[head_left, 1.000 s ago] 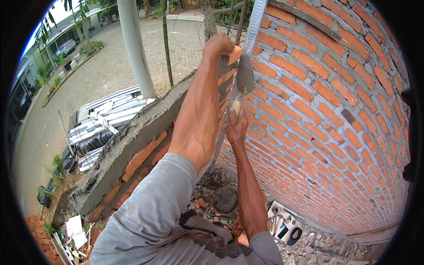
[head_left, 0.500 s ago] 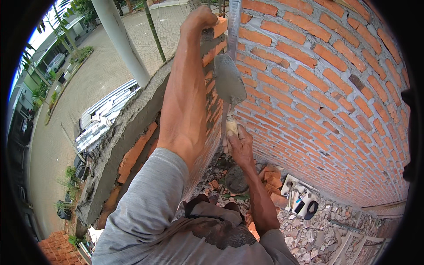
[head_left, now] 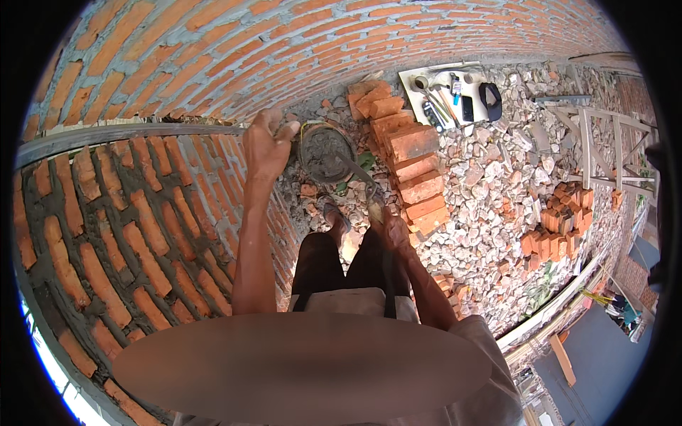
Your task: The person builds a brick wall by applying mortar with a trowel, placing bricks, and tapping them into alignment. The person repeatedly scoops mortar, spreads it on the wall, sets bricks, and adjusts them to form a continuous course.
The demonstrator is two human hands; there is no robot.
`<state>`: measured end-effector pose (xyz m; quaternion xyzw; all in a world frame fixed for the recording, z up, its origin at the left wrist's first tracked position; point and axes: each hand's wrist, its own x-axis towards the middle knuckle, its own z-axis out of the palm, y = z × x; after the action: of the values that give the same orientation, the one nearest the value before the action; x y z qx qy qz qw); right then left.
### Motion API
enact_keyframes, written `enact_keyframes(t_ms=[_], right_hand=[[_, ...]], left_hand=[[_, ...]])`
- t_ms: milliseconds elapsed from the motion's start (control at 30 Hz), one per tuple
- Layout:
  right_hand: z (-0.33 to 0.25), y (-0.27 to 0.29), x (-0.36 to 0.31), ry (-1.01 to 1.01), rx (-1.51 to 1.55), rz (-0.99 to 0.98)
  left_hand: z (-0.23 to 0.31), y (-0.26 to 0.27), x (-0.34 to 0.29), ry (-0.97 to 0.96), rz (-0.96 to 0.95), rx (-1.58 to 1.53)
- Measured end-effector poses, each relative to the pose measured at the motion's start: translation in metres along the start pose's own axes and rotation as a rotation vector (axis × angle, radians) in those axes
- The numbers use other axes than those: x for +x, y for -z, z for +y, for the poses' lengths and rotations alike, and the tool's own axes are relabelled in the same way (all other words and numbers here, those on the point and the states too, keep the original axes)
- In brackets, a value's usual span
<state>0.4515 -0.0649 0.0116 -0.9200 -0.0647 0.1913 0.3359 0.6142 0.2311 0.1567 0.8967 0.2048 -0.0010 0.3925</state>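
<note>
In my right hand (head_left: 392, 233) is the wooden handle of a trowel (head_left: 356, 170), its fingers wrapped round it. The blade, seen nearly edge-on, points to a round bucket (head_left: 302, 157) of wet grey mortar (head_left: 325, 150) and overlaps its near right side; whether it touches the mortar I cannot tell. My left hand (head_left: 267, 148) hangs to the left of the bucket with thumb and loosely bent fingers apart, and nothing shows in it. Close on its left is the end of a long metal straightedge (head_left: 142, 132) along the wall corner.
Brick walls stand ahead (head_left: 213, 67) and at left (head_left: 145, 248). Stacked bricks (head_left: 414, 145) lie right of the bucket, below a white board (head_left: 419, 89) with tools. Rubble (head_left: 490, 184) covers the ground; another brick pile (head_left: 561, 220) and a wooden frame (head_left: 586, 149) are farther right.
My view has swung down and right from the wall top. My left hand has left the brick up there, and my right hand has lowered the trowel to the bucket.
</note>
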Motion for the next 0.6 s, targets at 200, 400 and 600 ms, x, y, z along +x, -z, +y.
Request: enact_keyframes(t_ms=[200, 400, 600], right_hand=[[0.084, -0.006, -0.074, -0.409, 0.104, -0.038], [0.104, 0.002, -0.117, -0.496, 0.088, 0.063], [0.079, 0.030, -0.103, -0.598, 0.401, 0.112]], left_hand=[[-0.023, -0.283, -0.022, -0.377, -0.532, 0.291], [-0.010, -0.407, -0.041, -0.689, -0.329, 0.669], [0.014, -0.366, -0.023, -0.373, -0.445, 0.412]])
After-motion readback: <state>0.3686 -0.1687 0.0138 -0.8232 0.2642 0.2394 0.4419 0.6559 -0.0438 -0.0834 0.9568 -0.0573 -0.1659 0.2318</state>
